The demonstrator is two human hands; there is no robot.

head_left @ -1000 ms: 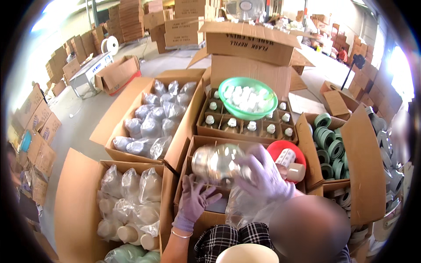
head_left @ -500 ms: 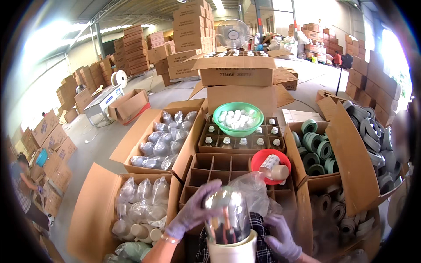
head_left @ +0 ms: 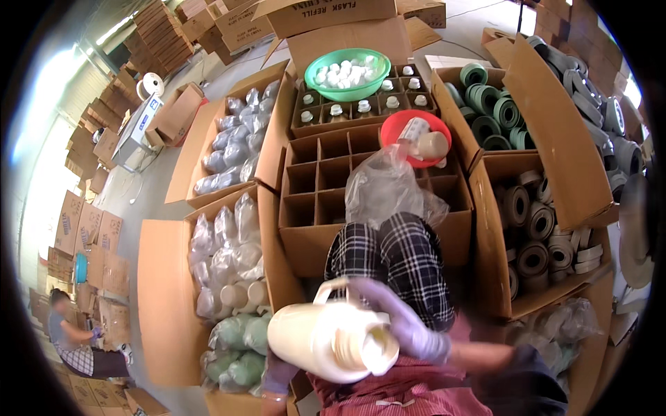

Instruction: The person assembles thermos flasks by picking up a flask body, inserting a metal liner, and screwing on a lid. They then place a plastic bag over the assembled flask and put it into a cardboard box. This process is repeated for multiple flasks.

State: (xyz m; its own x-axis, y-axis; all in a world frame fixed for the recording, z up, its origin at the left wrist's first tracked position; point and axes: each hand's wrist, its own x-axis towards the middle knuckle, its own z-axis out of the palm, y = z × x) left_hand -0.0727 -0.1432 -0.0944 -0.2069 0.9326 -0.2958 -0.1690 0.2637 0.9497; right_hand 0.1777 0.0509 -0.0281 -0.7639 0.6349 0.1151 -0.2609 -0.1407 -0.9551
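Observation:
A cream vacuum flask [head_left: 305, 338] lies tipped on its side above my lap, its open threaded neck turned to the right and its handle at the top. My right hand [head_left: 409, 326], in a pale purple glove, reaches over it beside the handle and neck, with its fingers partly blurred. Under the base end is my left hand [head_left: 281, 374], gloved too, holding the flask from below; its fingers are mostly hidden. Beyond my knees a clear plastic bag [head_left: 381, 186] is draped over a divided carton [head_left: 374, 239].
A red bowl [head_left: 445, 125] with cream parts rests on the divided carton; behind it a green basin [head_left: 309, 75] of white caps sits over capped bottles. Cartons of bagged items [head_left: 239, 225] stand left. Right-hand cartons hold green rolls [head_left: 506, 111] and grey-brown rolls [head_left: 540, 220]. Another person [head_left: 73, 336] sits far left.
The silver glass liner has gone from view. The cream flask body has tipped from upright onto its side, my right hand has moved onto it, and the view has tilted downward.

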